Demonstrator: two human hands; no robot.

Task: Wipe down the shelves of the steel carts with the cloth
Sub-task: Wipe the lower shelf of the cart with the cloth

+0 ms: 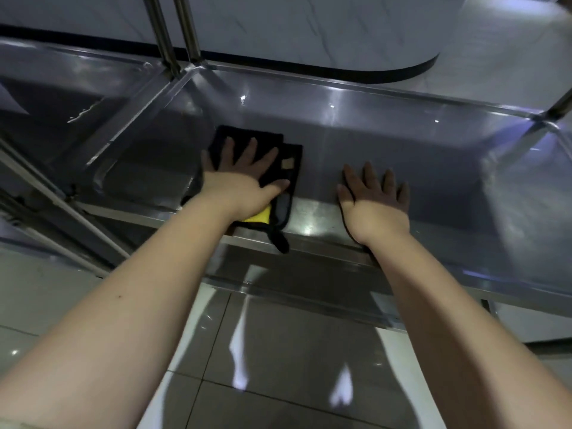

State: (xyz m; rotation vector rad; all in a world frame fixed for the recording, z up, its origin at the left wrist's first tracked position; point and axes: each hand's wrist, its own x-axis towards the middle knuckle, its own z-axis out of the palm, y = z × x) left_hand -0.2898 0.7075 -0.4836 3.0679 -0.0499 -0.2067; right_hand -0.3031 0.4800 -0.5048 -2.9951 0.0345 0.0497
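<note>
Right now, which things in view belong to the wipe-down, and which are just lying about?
In the job:
- left hand, fingers straight, pressing on the dark cloth
- steel shelf under the cloth
- right hand, flat on the bare shelf
- neighbouring cart's shelf

Just there:
- upright posts
- tiled floor

- A single view is given, taken from the person's head and aimed forward and steeply down.
- The steel cart shelf is seen from close above.
- The tiled floor is taken in along the lower edge.
</note>
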